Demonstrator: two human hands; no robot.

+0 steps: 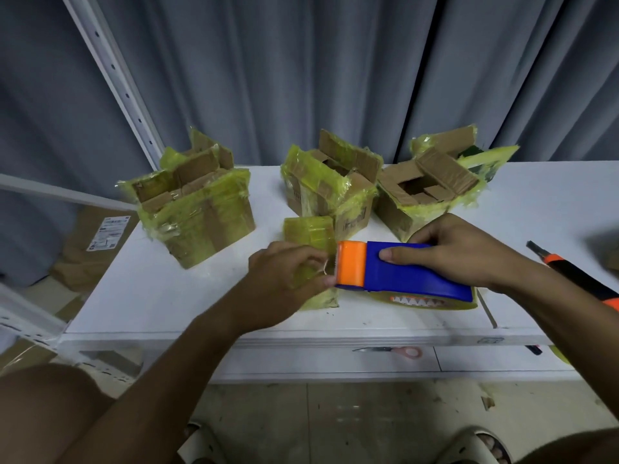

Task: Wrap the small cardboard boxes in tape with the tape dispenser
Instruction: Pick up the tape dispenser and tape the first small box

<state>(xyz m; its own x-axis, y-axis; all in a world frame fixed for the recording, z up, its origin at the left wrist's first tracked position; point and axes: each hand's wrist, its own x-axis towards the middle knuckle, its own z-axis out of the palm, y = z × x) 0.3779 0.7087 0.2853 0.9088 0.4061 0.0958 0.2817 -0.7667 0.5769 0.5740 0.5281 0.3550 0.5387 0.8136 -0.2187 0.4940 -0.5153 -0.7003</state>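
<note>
The small cardboard box (310, 259) under work stands near the front edge of the white table (140, 289), already sheathed in yellowish tape on every face that shows, so it looks close to finished, though its underside and far side are hidden. The left hand (284, 279) grips this box, fingers curled round its near side, with a thin strand of tape visible by the fingertips. Touching the box on its right is the tape dispenser (402, 271), blue-bodied with an orange front end pressed to the box; the right hand (459, 252) holds it from above, thumb laid on the blue top. The tape roll (435, 301) under the dispenser looks well stocked. My reading is that another band is being laid or cut off on this box. Behind it, three larger boxes stand in a row: the left box (197, 205), the middle box (331, 185) and the right box (425, 189). All carry tape on their sides, yet their top flaps stand open with bare cardboard showing, so they seem only partly wrapped. Scissors (392, 350) lie on the lower ledge in front.
</note>
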